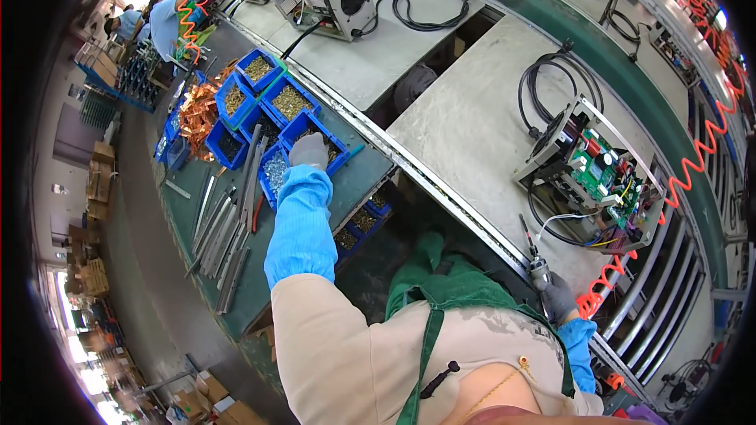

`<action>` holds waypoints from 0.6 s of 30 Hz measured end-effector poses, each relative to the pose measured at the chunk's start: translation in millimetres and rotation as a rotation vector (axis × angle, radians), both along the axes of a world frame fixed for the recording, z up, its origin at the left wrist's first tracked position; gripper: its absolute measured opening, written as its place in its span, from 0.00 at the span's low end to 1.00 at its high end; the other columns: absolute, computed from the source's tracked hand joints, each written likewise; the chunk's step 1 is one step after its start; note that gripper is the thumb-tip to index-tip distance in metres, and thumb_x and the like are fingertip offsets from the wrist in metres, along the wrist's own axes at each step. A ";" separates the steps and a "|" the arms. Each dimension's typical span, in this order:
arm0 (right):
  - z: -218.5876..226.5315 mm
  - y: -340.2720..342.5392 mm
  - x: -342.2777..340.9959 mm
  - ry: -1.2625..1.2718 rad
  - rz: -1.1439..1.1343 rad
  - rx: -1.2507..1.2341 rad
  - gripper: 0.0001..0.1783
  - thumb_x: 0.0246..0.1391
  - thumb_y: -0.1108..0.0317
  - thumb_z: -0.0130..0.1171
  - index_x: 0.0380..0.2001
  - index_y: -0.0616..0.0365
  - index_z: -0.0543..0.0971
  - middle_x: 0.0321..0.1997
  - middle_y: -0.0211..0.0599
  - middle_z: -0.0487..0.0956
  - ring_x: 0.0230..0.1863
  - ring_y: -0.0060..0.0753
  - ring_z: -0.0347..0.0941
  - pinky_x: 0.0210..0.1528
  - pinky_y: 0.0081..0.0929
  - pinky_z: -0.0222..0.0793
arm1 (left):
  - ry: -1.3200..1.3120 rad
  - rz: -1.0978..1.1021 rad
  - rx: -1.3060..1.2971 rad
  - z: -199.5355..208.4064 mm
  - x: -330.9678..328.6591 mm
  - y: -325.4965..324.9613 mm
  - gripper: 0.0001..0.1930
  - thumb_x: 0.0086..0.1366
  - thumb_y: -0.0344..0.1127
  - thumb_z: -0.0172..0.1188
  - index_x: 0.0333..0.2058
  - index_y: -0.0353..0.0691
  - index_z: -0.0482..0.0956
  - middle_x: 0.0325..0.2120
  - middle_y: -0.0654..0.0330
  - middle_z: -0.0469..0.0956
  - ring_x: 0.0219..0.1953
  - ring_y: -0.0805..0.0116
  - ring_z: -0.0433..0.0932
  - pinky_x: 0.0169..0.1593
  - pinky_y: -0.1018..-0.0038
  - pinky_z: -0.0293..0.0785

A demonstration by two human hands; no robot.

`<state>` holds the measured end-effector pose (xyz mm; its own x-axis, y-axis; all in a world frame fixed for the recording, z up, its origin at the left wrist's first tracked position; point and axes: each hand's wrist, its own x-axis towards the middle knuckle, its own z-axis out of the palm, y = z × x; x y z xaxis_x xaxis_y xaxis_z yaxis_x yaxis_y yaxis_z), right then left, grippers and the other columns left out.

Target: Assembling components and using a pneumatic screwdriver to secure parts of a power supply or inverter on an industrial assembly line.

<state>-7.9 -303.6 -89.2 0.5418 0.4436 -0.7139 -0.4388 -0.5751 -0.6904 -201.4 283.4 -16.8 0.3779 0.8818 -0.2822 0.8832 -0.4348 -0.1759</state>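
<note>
My left hand [309,151], in a grey glove, reaches into one of the blue bins [335,140] of small metal fasteners; its fingers are hidden, so whether they hold anything cannot be told. My right hand [559,299], gloved too, is closed around a power screwdriver [539,267] with a long thin bit pointing away from me. Beyond that tool, an open-framed electrical unit [594,177] with a green circuit board [606,161] sits on the grey work surface, its insides exposed. A black power cable [543,71] lies coiled behind it.
Long grey metal strips [220,228] and copper-coloured parts [201,114] lie on the green side table [177,208]. A metal rail [425,177] edges the line. Orange coiled hoses [701,149] hang at right, near metal rollers [654,299]. Another unit [331,0] stands farther up; people [165,24] work far left.
</note>
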 end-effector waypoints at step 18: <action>58.6 47.2 -18.7 0.520 -0.164 0.302 0.33 0.47 0.48 0.58 0.53 0.56 0.69 0.29 0.33 0.76 0.21 0.24 0.73 0.21 0.20 0.70 | -1.527 0.182 -0.638 -45.0 19.2 -106.0 0.14 0.62 0.29 0.48 0.46 0.37 0.75 0.31 0.60 0.75 0.30 0.71 0.74 0.34 0.75 0.74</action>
